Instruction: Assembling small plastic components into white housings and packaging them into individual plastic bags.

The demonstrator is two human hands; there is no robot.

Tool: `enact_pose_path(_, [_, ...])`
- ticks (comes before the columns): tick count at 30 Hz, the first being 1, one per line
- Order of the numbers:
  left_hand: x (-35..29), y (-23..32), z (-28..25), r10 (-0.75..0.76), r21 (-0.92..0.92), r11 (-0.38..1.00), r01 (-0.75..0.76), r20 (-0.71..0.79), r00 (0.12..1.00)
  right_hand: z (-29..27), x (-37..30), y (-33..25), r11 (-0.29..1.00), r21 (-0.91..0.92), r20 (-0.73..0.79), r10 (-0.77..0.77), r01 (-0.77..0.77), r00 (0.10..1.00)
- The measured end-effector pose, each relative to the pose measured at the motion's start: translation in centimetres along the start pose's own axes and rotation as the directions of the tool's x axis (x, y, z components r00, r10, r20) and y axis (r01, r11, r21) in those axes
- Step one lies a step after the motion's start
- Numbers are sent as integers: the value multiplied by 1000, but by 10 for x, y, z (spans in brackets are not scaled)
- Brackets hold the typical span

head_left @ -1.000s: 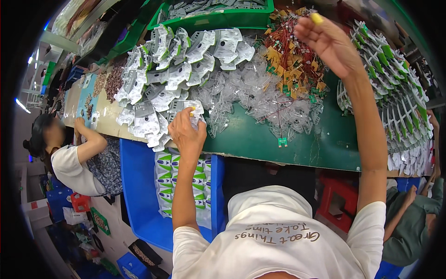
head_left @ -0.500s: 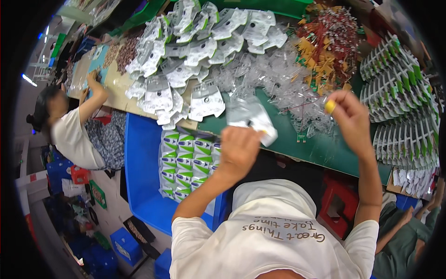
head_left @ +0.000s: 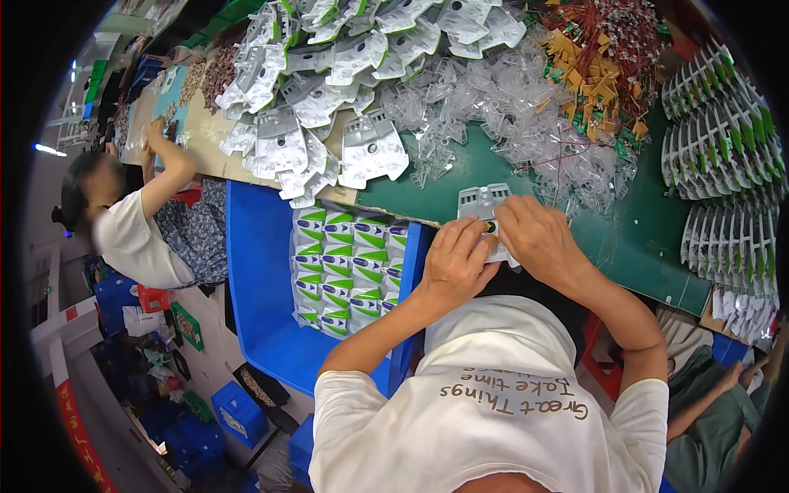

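Note:
Near the front edge of the green tabletop (head_left: 427, 197), a grey-white plastic shell (head_left: 482, 197) with slots along its far end sits between my hands. My left hand (head_left: 456, 256) grips its left side, fingers bent over the edge. From the right, my right hand (head_left: 538, 240) has its fingertips closed onto the shell's middle, next to a dark round spot. My fingers cover much of the shell, and any small part under the right fingertips is hidden. Left of it lies a matching loose shell (head_left: 372, 152), beside a heap of such shells (head_left: 283, 141).
Clear plastic pieces (head_left: 526, 107) pile up beyond my hands, with orange tabs and red wires (head_left: 588, 74) behind. Rows of shells (head_left: 723, 156) stand at right. A blue bin (head_left: 259, 296) holds green-white packs (head_left: 337, 279). A co-worker (head_left: 140, 238) sits at far left.
My right hand has come left and down from the wire pile onto the shell. My left hand has moved slightly right with the shell, which now lies steadier near the edge.

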State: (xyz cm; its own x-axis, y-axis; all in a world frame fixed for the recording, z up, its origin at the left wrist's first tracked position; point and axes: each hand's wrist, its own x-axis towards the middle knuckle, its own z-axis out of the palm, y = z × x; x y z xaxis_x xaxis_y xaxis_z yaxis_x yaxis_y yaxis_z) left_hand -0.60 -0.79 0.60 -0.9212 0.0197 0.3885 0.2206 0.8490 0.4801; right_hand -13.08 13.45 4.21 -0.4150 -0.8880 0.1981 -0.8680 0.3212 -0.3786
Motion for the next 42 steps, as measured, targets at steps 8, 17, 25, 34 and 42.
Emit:
enact_pose_path(8, [30,-40,-25,-14,-177,984,-15,-160,987,-4,-3,2,998,6,57,-61,61,997])
enact_pose_path(17, [82,-63,-4,-267,93,944,316,-346,899,-7,-11,-4,1000,-3,33,-3,3,999])
enact_pose_path(25, [43,-44,-22,-177,-127,979,160,-136,975,-14,-35,2,999,9,10,44,-44,999])
enact_pose_path(34, [31,-33,-25,-242,-19,970,241,-121,963,-12,-37,2,999,-6,-10,41,-41,999])
enact_pose_path(42, [22,-20,-34,-165,-111,980,163,-2,986,-16,-35,6,999,39,-3,36,-35,999])
